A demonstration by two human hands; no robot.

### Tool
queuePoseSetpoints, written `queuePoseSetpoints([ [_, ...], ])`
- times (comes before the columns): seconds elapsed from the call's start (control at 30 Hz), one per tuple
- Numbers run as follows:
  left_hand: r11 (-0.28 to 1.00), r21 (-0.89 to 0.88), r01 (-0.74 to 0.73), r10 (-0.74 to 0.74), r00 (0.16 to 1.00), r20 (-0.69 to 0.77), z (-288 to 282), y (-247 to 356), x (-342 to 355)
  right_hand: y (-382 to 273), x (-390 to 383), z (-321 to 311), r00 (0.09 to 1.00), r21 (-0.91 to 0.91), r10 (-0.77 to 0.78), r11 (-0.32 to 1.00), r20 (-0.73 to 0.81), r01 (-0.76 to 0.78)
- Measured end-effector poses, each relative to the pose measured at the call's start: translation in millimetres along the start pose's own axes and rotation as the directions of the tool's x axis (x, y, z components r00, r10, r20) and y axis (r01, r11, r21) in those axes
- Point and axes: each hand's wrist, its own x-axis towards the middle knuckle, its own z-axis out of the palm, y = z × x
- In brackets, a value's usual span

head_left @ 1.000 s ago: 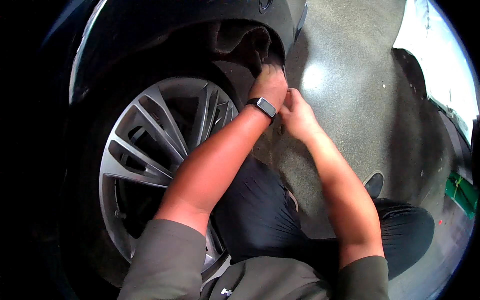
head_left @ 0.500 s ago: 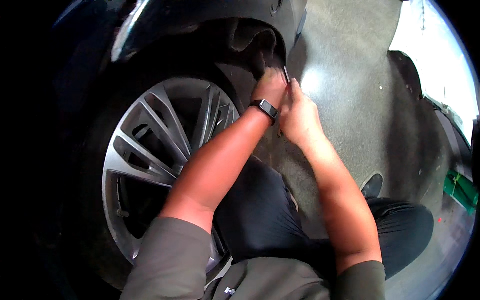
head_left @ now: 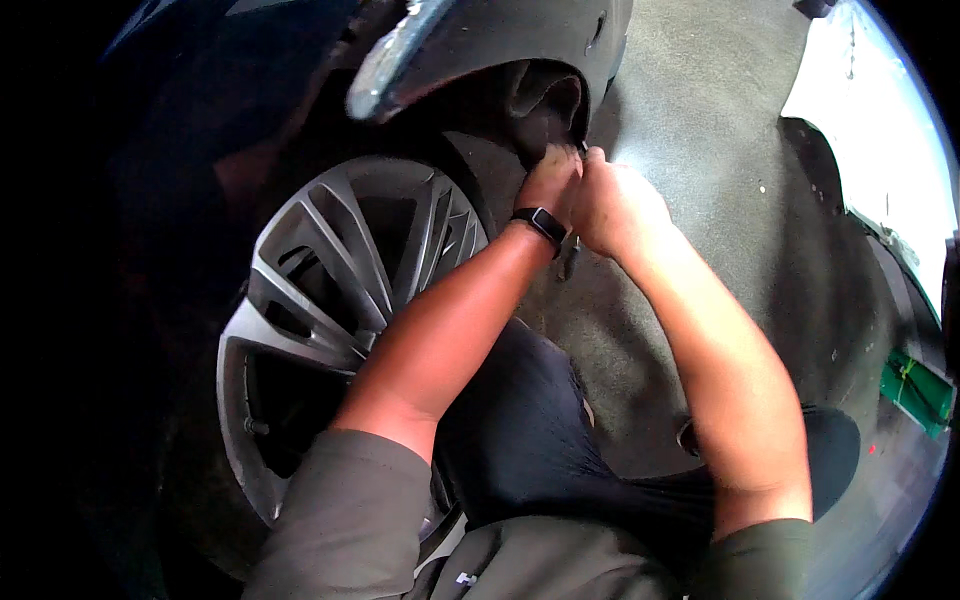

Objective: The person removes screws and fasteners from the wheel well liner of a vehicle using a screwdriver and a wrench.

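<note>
My right hand [head_left: 622, 208] is closed in a fist at the rear edge of a dark bumper [head_left: 520, 38]. A slim metal tool is in it: its tip [head_left: 584, 149] shows just above my fingers, and a dark end [head_left: 571, 262] hangs below the fist. Right beside it, my left hand [head_left: 551, 180] reaches up against the loose, wavy wheel-arch liner [head_left: 545, 100]. Its fingertips are hidden in the shadow there, so their grip cannot be made out. A black watch [head_left: 541, 226] is on my left wrist.
A silver multi-spoke wheel [head_left: 365, 340] stands left of my left forearm. The bumper's broken-looking end [head_left: 375, 90] juts out above the tyre. On the right lie a white car panel [head_left: 880, 130] and a green packet [head_left: 915, 392] on the concrete floor [head_left: 700, 110].
The bumper and its end have shifted right in view. My right hand has turned and moved slightly up and right, so less of the tool's shaft shows. My left hand stays by the liner.
</note>
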Motion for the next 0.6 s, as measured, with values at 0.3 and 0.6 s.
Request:
queuePoseSetpoints([
  [0.3, 0.953, -0.297, 0.064, -0.015, 0.986, 0.166, -9.4, 5.1, 8.4, -4.6, 26.1, -20.0, 0.947, -0.307, -0.068, 0.937, 0.313, 0.168],
  [0.6, -0.439, -0.885, 0.155, -0.415, 0.839, 0.352, 98.8, 14.6, -6.4, -38.6, 18.8, -30.4, 0.962, -0.54, 0.06, 0.836, 0.267, 0.098],
])
